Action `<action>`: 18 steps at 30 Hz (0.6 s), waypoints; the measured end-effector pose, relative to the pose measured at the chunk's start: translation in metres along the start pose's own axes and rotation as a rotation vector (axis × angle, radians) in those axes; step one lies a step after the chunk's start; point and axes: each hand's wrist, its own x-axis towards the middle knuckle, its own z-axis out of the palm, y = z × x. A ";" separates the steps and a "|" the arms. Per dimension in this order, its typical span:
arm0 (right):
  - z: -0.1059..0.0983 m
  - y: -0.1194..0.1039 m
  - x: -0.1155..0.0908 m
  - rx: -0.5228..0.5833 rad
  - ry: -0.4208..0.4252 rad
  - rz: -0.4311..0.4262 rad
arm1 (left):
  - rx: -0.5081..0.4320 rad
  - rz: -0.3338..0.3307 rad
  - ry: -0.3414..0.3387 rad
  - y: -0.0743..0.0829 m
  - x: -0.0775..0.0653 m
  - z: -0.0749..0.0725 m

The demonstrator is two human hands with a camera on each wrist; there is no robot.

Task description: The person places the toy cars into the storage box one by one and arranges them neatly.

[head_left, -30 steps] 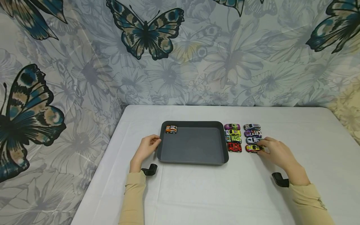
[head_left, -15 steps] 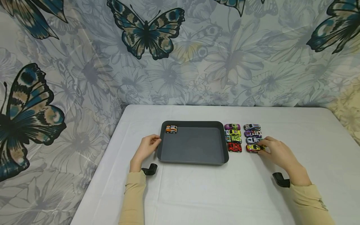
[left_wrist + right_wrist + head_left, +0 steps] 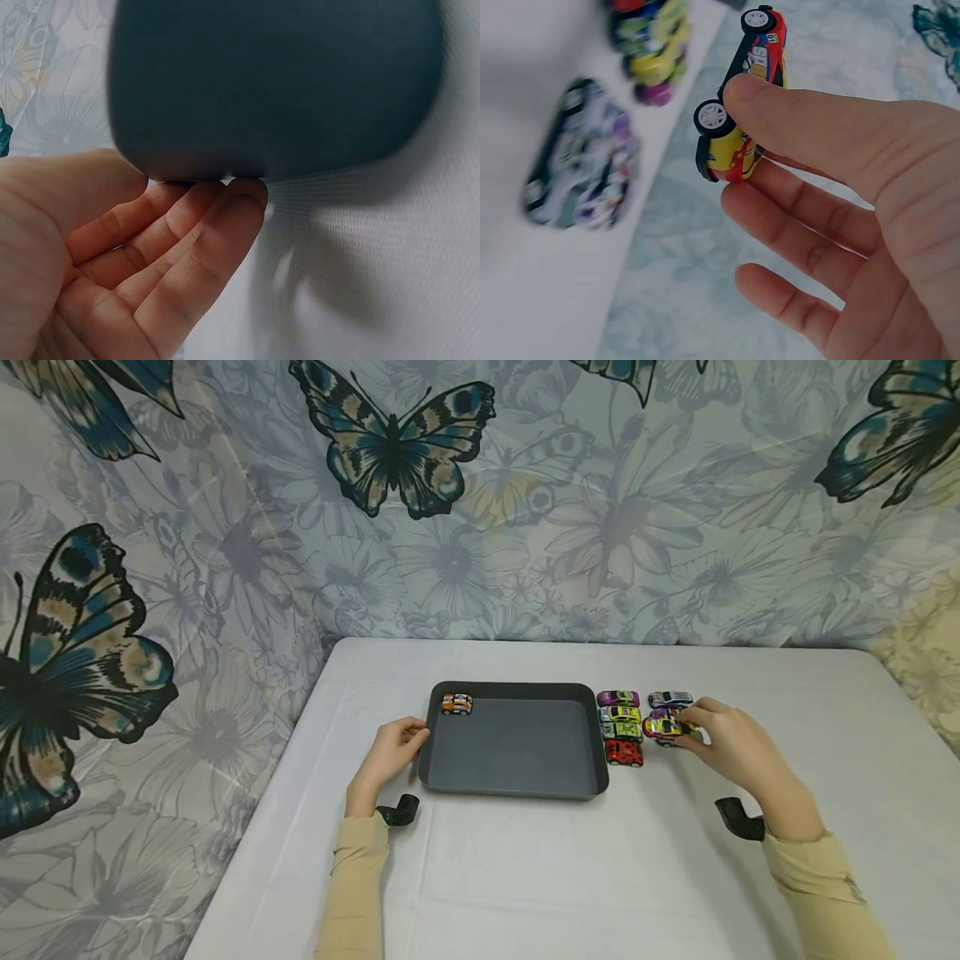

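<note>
In the head view my right hand (image 3: 735,747) holds a yellow and red toy car (image 3: 742,146) between thumb and fingers, low over the right-hand row of cars. The right wrist view shows its side and white wheels beside my thumb. This car and my hand mostly cover the cars beneath. A silver toy car (image 3: 670,699) stays visible at the row's far end. My left hand (image 3: 386,760) grips the left rim of a dark grey baking tray (image 3: 517,756), thumb at the rim and fingertips against the side. An orange toy car (image 3: 457,704) sits in the tray's far left corner.
Between the tray and my right hand stands another row of toy cars: purple (image 3: 618,698), yellow (image 3: 620,714), green (image 3: 622,732) and red (image 3: 624,752). All rest on a white-covered table (image 3: 525,877). A butterfly-patterned cloth (image 3: 480,568) hangs behind it.
My right hand has lifted the yellow and red car from the near end of its row and carried it slightly away from me and left. My left hand stays at the tray.
</note>
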 end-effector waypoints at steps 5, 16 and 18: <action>-0.004 -0.016 0.018 -0.015 -0.017 0.015 | 0.002 -0.014 -0.007 0.000 0.001 -0.001; 0.008 -0.048 0.053 0.054 -0.038 0.000 | 0.004 -0.008 -0.011 0.000 0.001 -0.001; 0.011 -0.053 0.060 0.068 -0.040 -0.011 | 0.004 -0.002 -0.011 0.000 0.001 0.000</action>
